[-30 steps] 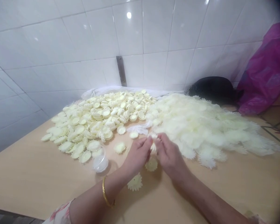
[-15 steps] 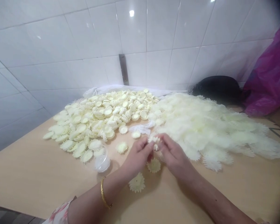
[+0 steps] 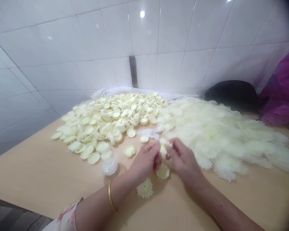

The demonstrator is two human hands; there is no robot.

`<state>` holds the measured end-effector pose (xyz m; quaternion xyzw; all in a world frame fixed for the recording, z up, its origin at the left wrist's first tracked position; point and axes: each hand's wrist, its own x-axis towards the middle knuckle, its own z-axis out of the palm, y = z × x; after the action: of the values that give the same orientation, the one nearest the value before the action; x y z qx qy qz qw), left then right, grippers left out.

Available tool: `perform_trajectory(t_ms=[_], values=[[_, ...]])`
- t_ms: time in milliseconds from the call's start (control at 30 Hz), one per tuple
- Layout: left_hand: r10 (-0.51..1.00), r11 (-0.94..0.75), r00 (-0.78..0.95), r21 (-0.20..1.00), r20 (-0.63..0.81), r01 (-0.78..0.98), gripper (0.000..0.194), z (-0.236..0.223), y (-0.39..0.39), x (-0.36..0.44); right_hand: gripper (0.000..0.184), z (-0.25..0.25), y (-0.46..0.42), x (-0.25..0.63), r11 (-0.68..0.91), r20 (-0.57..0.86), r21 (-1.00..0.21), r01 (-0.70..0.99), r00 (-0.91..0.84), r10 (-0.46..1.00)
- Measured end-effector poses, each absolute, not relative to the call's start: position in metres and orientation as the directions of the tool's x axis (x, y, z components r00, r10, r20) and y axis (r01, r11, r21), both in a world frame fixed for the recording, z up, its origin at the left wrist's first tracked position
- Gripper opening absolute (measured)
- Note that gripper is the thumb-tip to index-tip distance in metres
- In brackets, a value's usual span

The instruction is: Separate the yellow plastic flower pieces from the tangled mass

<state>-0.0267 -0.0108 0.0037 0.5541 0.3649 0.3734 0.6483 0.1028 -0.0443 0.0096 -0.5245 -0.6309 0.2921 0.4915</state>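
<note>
Between my two hands is a pale cream flower-shaped piece (image 3: 164, 146) with a jagged rim. My left hand (image 3: 146, 160) pinches its left side between thumb and fingers, and a gold bangle circles that wrist. On the other side, my right hand (image 3: 183, 158) grips its edge with thumb and fingertips. Below the hands two flat petal discs lie on the table: one disc (image 3: 163, 171) just under the fingers, another disc (image 3: 144, 188) nearer to me with a small hole in its middle. A cupped flower piece (image 3: 129, 151) lies left of my left hand.
A heap of cupped flower pieces (image 3: 106, 118) covers the table's back left. To the right spreads a pile of thin, flat petal discs (image 3: 207, 134). A small clear tub (image 3: 109, 166) stands at the left heap's front. Behind are a black object (image 3: 231, 93) and a magenta bag (image 3: 283, 89).
My fingers have shifted around the flower piece, which has turned and shows more of its face now. The whole view has slid, so things appear farther right. Both hands keep their hold.
</note>
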Motion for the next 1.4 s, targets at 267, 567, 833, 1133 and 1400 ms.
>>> perform_trajectory(t_ms=[267,567,833,1133,1400], values=[[0.856,-0.034,0.513,0.997,0.066,-0.072,0.021,0.015,-0.017,-0.027,0.037,0.001,-0.039,0.106,0.132,0.17,-0.951,0.28,0.115,0.979],[0.905,0.024,0.426,0.999,-0.009,-0.031,0.029,0.007,-0.008,-0.033,0.029,0.006,-0.039,0.103,0.153,0.154,-0.988,0.033,0.032,0.988],[0.833,0.027,0.547,0.981,0.085,-0.192,0.032,0.015,-0.013,-0.026,0.044,0.004,-0.038,0.106,0.073,0.073,-0.997,0.002,0.103,0.992],[0.903,-0.093,0.422,0.996,0.085,-0.001,0.016,0.017,-0.006,-0.035,0.031,0.004,-0.041,0.101,0.08,0.091,-0.989,-0.122,-0.085,0.992],[0.84,0.065,0.542,0.991,0.008,-0.116,0.019,0.023,-0.005,-0.038,0.045,0.005,-0.04,0.104,0.005,0.006,-1.0,-0.009,-0.024,1.0]])
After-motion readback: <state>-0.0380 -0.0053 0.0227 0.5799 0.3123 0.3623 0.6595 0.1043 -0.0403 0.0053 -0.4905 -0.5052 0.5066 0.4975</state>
